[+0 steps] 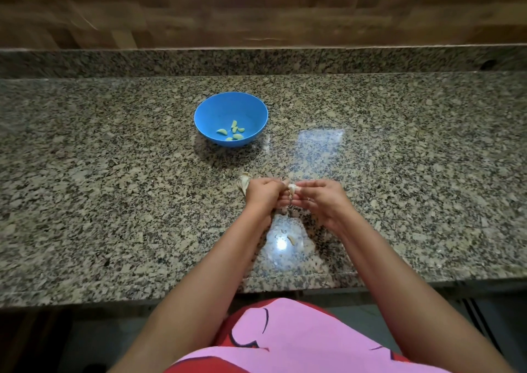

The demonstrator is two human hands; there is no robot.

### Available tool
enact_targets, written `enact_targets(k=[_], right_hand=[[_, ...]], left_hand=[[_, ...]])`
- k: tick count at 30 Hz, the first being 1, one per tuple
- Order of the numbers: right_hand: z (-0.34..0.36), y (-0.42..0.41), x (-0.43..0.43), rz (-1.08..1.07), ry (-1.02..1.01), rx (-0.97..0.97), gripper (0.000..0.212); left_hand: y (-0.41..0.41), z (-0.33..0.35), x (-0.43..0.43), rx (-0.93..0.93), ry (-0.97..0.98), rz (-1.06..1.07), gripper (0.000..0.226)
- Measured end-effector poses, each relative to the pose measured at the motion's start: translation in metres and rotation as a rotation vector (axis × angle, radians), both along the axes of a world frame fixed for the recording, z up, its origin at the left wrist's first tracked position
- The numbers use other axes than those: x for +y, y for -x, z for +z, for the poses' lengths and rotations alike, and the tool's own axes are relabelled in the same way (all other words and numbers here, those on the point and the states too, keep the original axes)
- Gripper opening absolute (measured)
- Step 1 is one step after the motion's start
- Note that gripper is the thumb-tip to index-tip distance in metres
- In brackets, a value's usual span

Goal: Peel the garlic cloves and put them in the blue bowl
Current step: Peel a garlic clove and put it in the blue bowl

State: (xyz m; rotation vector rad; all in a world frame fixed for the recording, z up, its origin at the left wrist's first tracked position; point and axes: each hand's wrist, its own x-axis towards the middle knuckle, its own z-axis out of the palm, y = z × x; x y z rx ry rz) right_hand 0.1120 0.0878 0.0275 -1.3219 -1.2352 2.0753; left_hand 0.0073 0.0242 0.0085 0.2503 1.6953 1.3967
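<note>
A blue bowl [212, 110] stands on the granite counter, with several peeled garlic cloves [233, 132] lying in its bottom. Nearer to me, my left hand [263, 191] and my right hand [320, 197] meet over the counter. Between their fingertips they pinch one pale garlic cloves piece, a single clove [293, 188], with bits of skin hanging under it. A clump of dry garlic skin [244, 183] lies just left of my left hand. Most of the clove is hidden by my fingers.
The speckled granite counter [114, 187] runs the full width, with a raised granite ledge and wooden wall behind. Small skin scraps [291, 240] lie in a bright reflection near the front edge [171, 295]. My pink and red shirt fills the bottom.
</note>
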Motion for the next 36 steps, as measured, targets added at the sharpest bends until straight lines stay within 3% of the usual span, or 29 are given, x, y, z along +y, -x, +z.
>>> enact_targets(k=[9,16,22,26,31,36], right_hand=[[-0.011,0.007,0.001,0.012,-0.123,-0.091,0.015],[-0.024,0.001,0.001,0.028,-0.204,-0.135,0.008],[-0.019,-0.002,0.001,0.037,-0.178,-0.070,0.008],[-0.017,-0.004,0.002,0.073,-0.203,-0.074,0.009],[-0.016,-0.005,0.004,0.094,-0.278,-0.103,0.008],[-0.017,-0.005,0.005,0.111,-0.285,-0.112,0.008]], left_hand=[[-0.003,0.000,0.004,-0.122,0.002,0.018,0.017],[0.005,-0.009,-0.009,0.247,0.036,-0.165,0.016],[0.004,-0.003,-0.015,0.349,-0.007,-0.244,0.020],[0.006,0.001,-0.017,0.408,-0.018,-0.297,0.010],[0.007,0.004,-0.017,0.601,0.001,-0.380,0.017],[0.007,0.000,-0.015,0.549,0.007,-0.329,0.009]])
